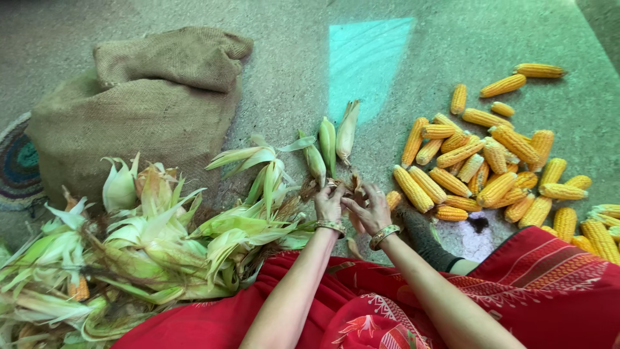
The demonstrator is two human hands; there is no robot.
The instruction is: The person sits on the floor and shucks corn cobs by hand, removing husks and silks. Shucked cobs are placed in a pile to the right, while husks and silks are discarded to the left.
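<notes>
While husked cobs (491,168) lie at 3 o'clock, your left hand (329,203) and right hand (369,210) each close their grip on 1 dry corn husk (342,185).

Burlap sack (148,103), woven rug (16,165), pile of husked yellow cobs (491,171).

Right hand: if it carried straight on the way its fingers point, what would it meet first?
The right hand points up-left, so it would probably first meet the unhusked cobs lying on the floor beyond; depth is unclear.
</notes>
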